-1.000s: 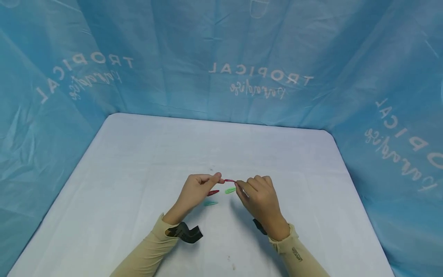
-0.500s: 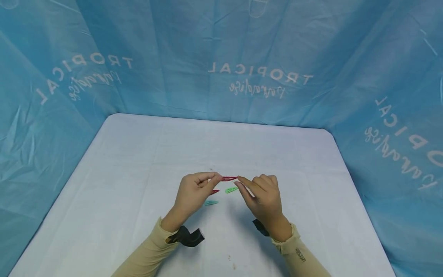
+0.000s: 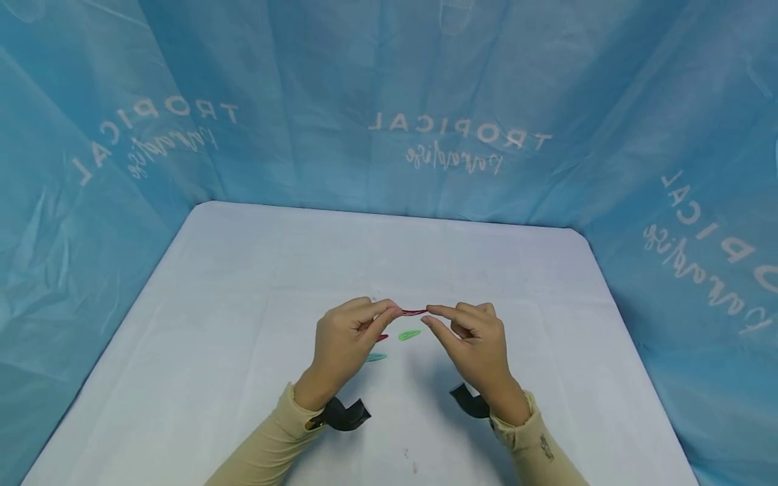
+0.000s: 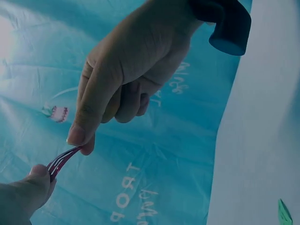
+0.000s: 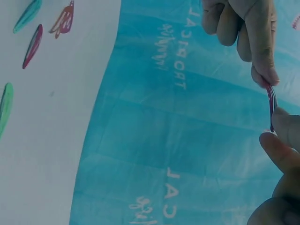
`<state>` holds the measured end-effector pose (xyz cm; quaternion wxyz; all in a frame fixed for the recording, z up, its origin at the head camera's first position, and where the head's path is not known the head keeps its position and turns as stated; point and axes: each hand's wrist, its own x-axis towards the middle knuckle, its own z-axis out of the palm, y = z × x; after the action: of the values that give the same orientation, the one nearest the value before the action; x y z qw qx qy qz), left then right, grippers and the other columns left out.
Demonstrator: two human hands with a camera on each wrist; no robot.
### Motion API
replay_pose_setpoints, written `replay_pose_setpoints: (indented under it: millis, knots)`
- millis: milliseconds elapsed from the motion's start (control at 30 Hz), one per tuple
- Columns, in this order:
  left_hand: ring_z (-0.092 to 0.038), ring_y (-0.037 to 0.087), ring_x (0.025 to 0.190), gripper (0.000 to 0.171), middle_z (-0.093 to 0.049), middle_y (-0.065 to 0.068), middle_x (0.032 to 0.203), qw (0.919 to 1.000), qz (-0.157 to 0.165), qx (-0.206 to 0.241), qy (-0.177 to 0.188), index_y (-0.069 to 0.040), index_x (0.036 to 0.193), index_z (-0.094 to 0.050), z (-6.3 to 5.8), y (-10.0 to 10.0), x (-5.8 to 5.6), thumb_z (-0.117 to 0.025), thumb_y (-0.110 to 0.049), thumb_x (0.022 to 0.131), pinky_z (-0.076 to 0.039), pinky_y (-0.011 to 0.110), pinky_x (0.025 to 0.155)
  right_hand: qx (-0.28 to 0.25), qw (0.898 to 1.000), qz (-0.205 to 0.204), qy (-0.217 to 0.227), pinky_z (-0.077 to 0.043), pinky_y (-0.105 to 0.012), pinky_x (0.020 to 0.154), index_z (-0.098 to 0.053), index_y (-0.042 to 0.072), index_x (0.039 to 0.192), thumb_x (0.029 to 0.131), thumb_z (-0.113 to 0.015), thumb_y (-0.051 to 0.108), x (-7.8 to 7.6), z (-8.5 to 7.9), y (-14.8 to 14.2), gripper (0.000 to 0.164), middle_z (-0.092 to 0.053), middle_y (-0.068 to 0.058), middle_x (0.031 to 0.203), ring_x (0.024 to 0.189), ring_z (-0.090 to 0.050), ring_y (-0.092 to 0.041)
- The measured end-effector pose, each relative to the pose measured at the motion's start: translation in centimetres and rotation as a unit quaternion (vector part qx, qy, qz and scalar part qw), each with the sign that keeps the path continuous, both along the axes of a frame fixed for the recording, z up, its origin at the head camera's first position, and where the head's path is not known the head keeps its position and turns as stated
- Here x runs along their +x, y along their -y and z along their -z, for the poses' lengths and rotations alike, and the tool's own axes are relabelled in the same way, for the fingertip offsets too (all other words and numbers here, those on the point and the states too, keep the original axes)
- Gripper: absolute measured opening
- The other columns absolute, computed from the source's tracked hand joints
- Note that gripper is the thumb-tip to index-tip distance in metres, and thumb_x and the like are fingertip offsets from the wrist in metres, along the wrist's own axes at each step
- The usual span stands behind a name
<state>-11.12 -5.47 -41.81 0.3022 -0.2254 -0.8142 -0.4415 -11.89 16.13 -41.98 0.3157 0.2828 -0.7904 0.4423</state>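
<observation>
Head, held clip: on my feed the held clip, dark red, bridges both hands above the white table.
Head, left hand: I have the left hand at 8 o'clock from it, thumb and forefinger pinching one end.
Head, right hand: the right hand, at 4 o'clock, touches the other end with its forefinger; I cannot tell whether the thumb bears on it too.
Head, loose clips: green clip at 6 o'clock, loose red clip partly behind the left hand at 8, teal clip between 7 and 8.
Left wrist, held clip: I get it at 8 o'clock, before the blue curtain.
Right wrist, held clip: 3 o'clock, seen narrow; a reddish openwork piece lies near 11.
</observation>
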Motion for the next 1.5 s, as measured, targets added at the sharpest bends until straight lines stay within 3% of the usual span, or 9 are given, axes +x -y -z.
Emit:
replay_pose_setpoints:
  millis: [267, 433, 567, 800, 933, 1067, 1500]
  knots:
    - [-0.03, 0.001, 0.051, 0.012, -0.044, -0.008, 0.055, 0.9994, -0.004, 0.006, -0.034, -0.014, 0.093, -0.083, -1.2, -0.4, -0.5, -0.084, -0.018, 0.082, -0.021, 0.015, 0.045, -0.026, 0.999, 0.012, -0.02, -0.022, -0.029, 0.068, -0.082, 0.011, 0.09, 0.071, -0.088, 0.003, -0.5, -1.5, 0.0, 0.021, -0.033, 0.01, 0.053, 0.054, -0.025, 0.001]
    - [-0.028, 0.001, 0.052, 0.014, -0.039, -0.009, 0.054, 0.9988, 0.017, 0.045, 0.004, -0.015, 0.098, -0.083, -1.6, 0.1, -0.1, -0.082, -0.021, 0.085, -0.02, 0.016, 0.046, -0.032, 0.999, 0.019, -0.007, -0.022, -0.03, 0.068, -0.082, 0.012, 0.087, 0.072, -0.087, 0.003, -0.2, -2.6, 0.6, 0.018, -0.032, 0.009, 0.053, 0.054, -0.025, 0.002]
    - [-0.027, 0.001, 0.053, 0.014, -0.034, -0.007, 0.054, 0.9972, 0.014, 0.07, 0.022, -0.013, 0.096, -0.083, -1.5, 0.6, 0.5, -0.082, -0.022, 0.085, -0.02, 0.017, 0.048, -0.021, 1.0, 0.019, 0.014, -0.022, -0.03, 0.069, -0.083, 0.013, 0.087, 0.075, -0.087, 0.005, 0.3, -3.1, 1.3, 0.015, -0.032, 0.01, 0.052, 0.052, -0.025, 0.0]
    - [-0.025, -0.001, 0.052, 0.013, -0.031, -0.007, 0.052, 0.9967, 0.008, 0.081, 0.007, -0.012, 0.092, -0.083, -1.0, 1.1, 1.3, -0.083, -0.023, 0.085, -0.02, 0.016, 0.048, -0.011, 1.0, 0.007, 0.005, -0.024, -0.029, 0.068, -0.082, 0.011, 0.088, 0.075, -0.086, 0.005, 1.4, -3.0, 2.0, 0.015, -0.032, 0.01, 0.052, 0.049, -0.025, 0.0]
    - [-0.024, -0.001, 0.051, 0.012, -0.03, -0.007, 0.052, 0.9962, 0.007, 0.086, -0.006, -0.011, 0.09, -0.083, -1.2, 1.1, 1.3, -0.084, -0.021, 0.083, -0.019, 0.016, 0.047, -0.003, 1.0, 0.001, -0.03, -0.025, -0.028, 0.069, -0.081, 0.012, 0.089, 0.086, -0.081, 0.017, 1.3, -3.0, 2.2, 0.006, -0.035, 0.01, 0.053, 0.05, -0.028, -0.001]
    - [-0.023, -0.001, 0.05, 0.011, -0.03, -0.007, 0.051, 0.9951, 0.009, 0.096, -0.021, -0.009, 0.09, -0.083, -1.4, 0.9, 0.9, -0.086, -0.015, 0.081, -0.018, 0.016, 0.046, 0.002, 0.998, 0.005, -0.059, -0.025, -0.029, 0.069, -0.078, 0.011, 0.087, 0.096, -0.071, 0.028, 0.8, -3.2, 2.5, 0.02, -0.036, 0.009, 0.053, 0.05, -0.031, -0.004]
    - [-0.022, 0.001, 0.051, 0.008, -0.029, -0.006, 0.051, 0.995, -0.019, 0.078, -0.06, -0.008, 0.087, -0.082, -1.9, -0.1, 0.2, -0.084, -0.014, 0.082, -0.015, 0.016, 0.046, -0.013, 0.997, 0.014, -0.068, -0.027, -0.028, 0.069, -0.074, 0.009, 0.084, 0.097, -0.067, 0.028, 0.3, -3.0, 2.5, 0.024, -0.039, 0.008, 0.056, 0.053, -0.032, -0.004]
